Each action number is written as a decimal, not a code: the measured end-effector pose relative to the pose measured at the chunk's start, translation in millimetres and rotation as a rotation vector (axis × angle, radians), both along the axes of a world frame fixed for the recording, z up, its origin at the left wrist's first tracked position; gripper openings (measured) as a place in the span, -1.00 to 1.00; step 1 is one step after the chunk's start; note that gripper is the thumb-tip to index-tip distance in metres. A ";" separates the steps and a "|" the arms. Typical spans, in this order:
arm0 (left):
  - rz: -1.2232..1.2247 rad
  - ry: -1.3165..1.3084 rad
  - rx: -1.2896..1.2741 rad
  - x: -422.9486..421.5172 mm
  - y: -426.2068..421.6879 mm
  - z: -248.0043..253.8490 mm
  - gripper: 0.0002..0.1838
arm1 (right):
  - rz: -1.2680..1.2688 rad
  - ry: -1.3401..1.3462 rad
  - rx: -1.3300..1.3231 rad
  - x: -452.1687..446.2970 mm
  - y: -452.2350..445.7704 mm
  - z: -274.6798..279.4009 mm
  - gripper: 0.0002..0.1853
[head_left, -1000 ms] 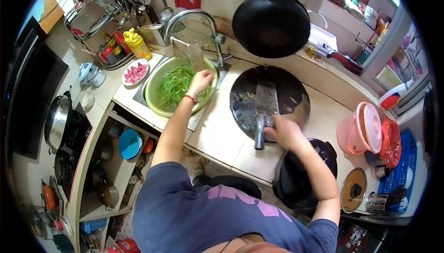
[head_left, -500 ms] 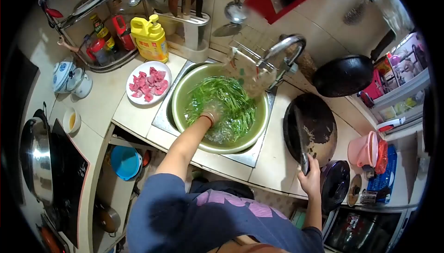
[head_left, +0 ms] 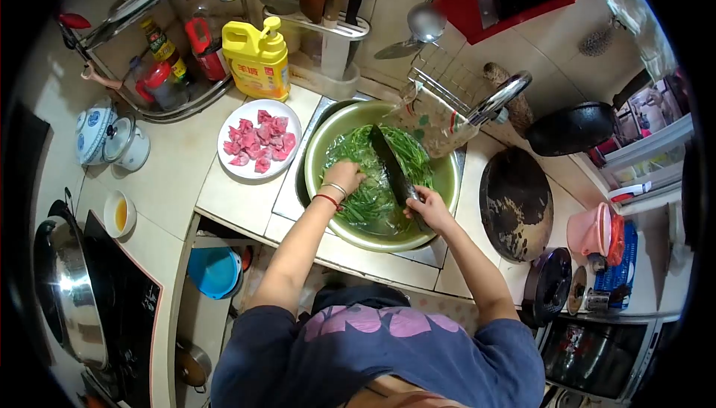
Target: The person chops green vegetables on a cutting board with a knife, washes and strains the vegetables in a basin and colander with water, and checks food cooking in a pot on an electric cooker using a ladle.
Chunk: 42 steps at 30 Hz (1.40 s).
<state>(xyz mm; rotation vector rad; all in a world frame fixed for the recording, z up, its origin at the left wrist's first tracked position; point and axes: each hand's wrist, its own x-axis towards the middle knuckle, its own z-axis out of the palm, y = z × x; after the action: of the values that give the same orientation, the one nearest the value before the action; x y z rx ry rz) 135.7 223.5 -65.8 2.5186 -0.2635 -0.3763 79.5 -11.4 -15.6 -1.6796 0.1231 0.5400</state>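
In the head view, a green basin (head_left: 319, 143) holds water and long leafy greens (head_left: 362, 203). My left hand (head_left: 344, 177) is at the basin's left side, just over the greens, with its fingers curled; what they hold, if anything, is hidden. A cleaver (head_left: 389, 160) slants across the basin, its dark broad blade over the greens. My right hand (head_left: 431, 210) is closed round the handle at the basin's right side. To the right lies a round, dark, worn chopping board (head_left: 516, 203).
A white plate (head_left: 227, 160) with pieces of raw meat stands left of the basin. Behind are a yellow pump bottle (head_left: 256, 61), a knife holder (head_left: 332, 83) and a curved tap (head_left: 507, 95). A small bowl (head_left: 130, 221) and a steel wok (head_left: 67, 289) are at left.
My right hand has brought the cleaver from the chopping board leftward over the basin. My left hand has come up out of the water. The view has shifted slightly.
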 end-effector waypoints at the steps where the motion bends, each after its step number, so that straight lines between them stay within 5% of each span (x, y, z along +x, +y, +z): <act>1: 0.074 -0.154 -0.073 1.9 1.8 -0.5 -0.77 | -0.004 0.007 -0.009 -0.5 0.4 -1.8 -0.56; 6: 0.163 -0.430 -0.129 6.6 1.7 19.7 -0.91 | 0.093 0.035 -0.170 0.9 3.6 -3.2 -0.54; 8: 0.113 -0.297 -0.112 6.5 -1.2 19.5 -0.74 | 0.100 0.005 -0.190 -0.2 3.7 2.8 -0.55; 10: 0.078 -0.346 -0.005 6.8 -9.9 -3.2 -0.51 | 0.032 0.038 -0.218 -6.0 14.2 41.5 -0.57; 11: -0.036 -0.087 0.080 10.0 -8.0 -3.0 -0.39 | 0.049 0.037 -0.223 -8.6 13.6 57.4 -0.56; 14: -0.162 0.242 0.120 12.4 -8.9 13.2 -0.42 | 0.084 0.043 -0.222 -21.1 2.4 102.5 -0.53; 19: -0.498 0.065 0.515 24.6 -30.6 -18.7 -0.55 | 0.263 -0.052 -0.545 -44.1 21.1 229.4 -0.41; 21: -0.264 0.095 0.256 28.6 -38.1 -44.0 -0.69 | 0.288 -0.221 -0.560 -45.9 23.6 259.7 -0.42; 27: -0.304 -0.008 0.145 24.0 -27.8 -15.6 -0.66 | 0.301 -0.570 -0.763 -12.3 77.5 354.1 -0.49; 30: -0.259 -0.048 0.135 23.8 -23.6 -6.1 -0.57 | 0.254 -0.464 -0.872 22.0 99.8 376.5 -0.60; 32: -0.210 -0.326 0.161 19.8 -20.7 -5.6 -0.57 | 0.323 -0.520 -0.895 50.4 102.4 378.2 -0.59; 42: -0.224 0.013 -0.023 28.1 -21.3 1.4 -0.52 | 0.393 -0.384 -0.913 127.0 134.1 390.3 -0.70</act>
<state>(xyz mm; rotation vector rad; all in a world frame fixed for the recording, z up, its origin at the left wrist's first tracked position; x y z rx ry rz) 163.9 202.3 -64.4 2.4698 -0.5440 -0.4740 206.5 122.7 374.7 -2.7004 -0.2933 0.4613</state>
